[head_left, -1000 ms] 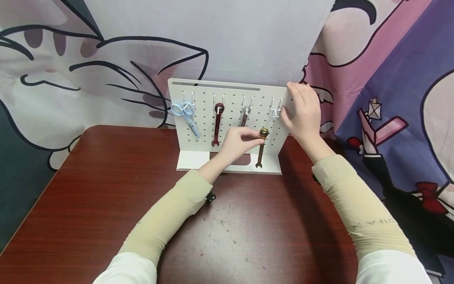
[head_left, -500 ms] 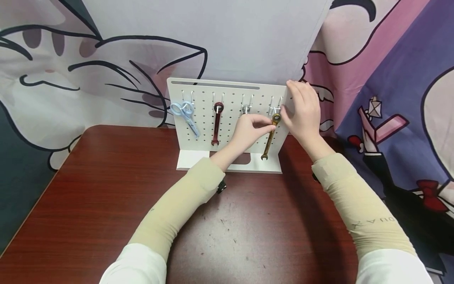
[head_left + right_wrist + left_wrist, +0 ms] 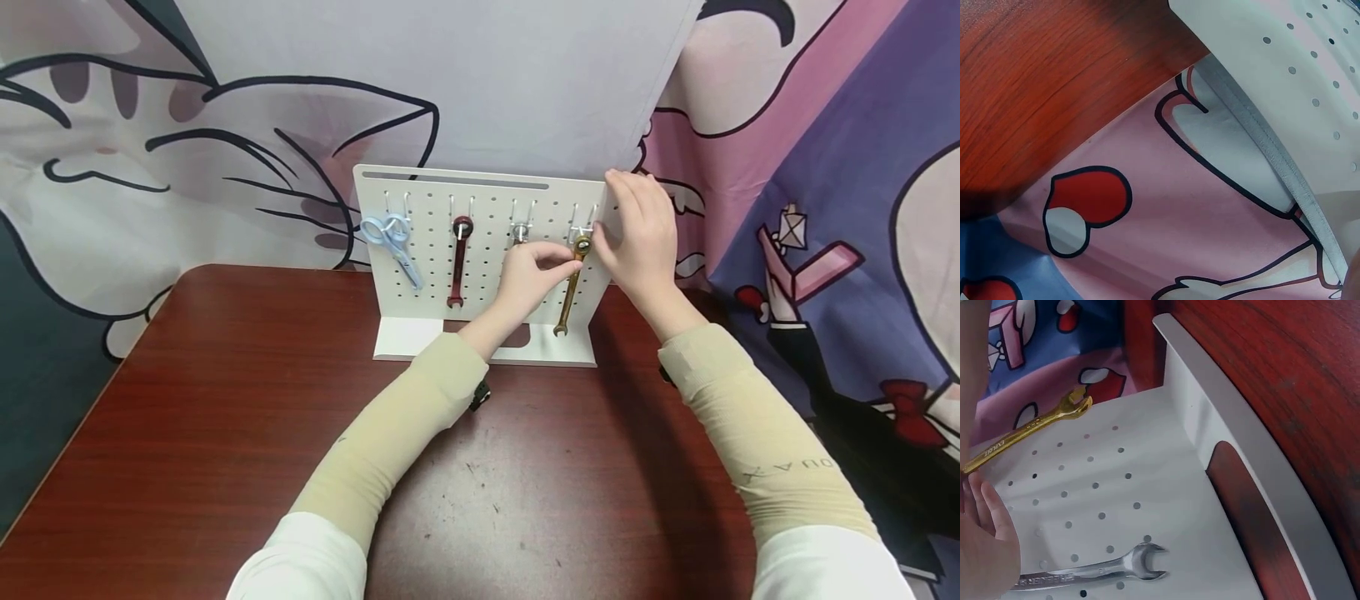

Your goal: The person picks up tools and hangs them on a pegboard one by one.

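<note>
My left hand (image 3: 528,279) pinches a gold combination wrench (image 3: 568,296) near its ring end, between thumb and fingertips. The ring sits at the rightmost wire hook (image 3: 581,232); whether it is over the prongs, I cannot tell. Its open end slants down in front of the white pegboard (image 3: 495,187). At the board's upper right corner my right hand (image 3: 643,229) grips the edge. Beside the left hand hangs a silver wrench (image 3: 1104,569), mostly hidden by that hand in the head view. A dark red wrench (image 3: 458,267) and light blue scissors (image 3: 394,243) hang further left.
The pegboard stands on a white base (image 3: 405,337) on a reddish-brown wooden table (image 3: 225,417). Close behind it hangs a printed cloth (image 3: 300,167), and another printed curtain (image 3: 832,192) runs along the right side.
My left hand has moved right and up, carrying the gold wrench to the rightmost hook, then shifted its ring slightly there. The right hand has stayed on the board's corner.
</note>
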Demonstrator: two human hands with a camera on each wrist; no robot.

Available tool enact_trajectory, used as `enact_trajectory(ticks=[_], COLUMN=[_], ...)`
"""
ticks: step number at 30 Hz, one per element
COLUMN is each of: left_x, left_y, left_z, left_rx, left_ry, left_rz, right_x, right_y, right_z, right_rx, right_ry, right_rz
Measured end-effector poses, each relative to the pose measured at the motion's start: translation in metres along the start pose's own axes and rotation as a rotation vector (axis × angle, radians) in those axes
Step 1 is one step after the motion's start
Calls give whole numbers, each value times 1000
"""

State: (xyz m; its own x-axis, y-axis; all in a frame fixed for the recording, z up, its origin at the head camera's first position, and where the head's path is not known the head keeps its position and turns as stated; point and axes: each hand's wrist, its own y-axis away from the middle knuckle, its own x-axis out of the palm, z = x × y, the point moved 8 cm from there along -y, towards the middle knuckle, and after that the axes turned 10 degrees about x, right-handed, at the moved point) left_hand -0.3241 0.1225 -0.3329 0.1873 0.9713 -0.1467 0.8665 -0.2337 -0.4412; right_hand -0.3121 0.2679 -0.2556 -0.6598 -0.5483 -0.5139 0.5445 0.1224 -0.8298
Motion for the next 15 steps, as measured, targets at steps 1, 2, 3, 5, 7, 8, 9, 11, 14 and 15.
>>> enact_trajectory(ticks=[1, 2, 3, 5, 7, 8, 9, 11, 14, 15], left_x=[0, 1, 1, 2, 2, 2, 3, 3, 3, 4], left_y=[0, -1, -1, -2, -2, -2, -2, 0, 1, 2], left_z=[1, 3, 4, 7, 9, 10, 11, 12, 14, 15], left_rx=[-3, -4, -5, -4, -4, -5, -7, -11, -12, -12], left_ry=[-3, -6, -9, -11, -12, -10, -5, 6, 22, 24], left_rz=[-2, -5, -9, -21, -36, -46, -56, -79, -112, -122], right_x=[0, 0, 0, -1, -1, -1, -1, 0, 0, 0], right_y=[0, 0, 0, 0, 0, 0, 0, 0, 1, 1], right_z=[0, 0, 0, 0, 0, 0, 0, 1, 1, 1], right_rx=[0, 0, 1, 3, 6, 7, 10, 12, 15, 15], right_ry=[3, 5, 6, 8, 9, 9, 8, 6, 2, 1], right_rz=[0, -1, -1, 0, 1, 2, 3, 4, 3, 2])
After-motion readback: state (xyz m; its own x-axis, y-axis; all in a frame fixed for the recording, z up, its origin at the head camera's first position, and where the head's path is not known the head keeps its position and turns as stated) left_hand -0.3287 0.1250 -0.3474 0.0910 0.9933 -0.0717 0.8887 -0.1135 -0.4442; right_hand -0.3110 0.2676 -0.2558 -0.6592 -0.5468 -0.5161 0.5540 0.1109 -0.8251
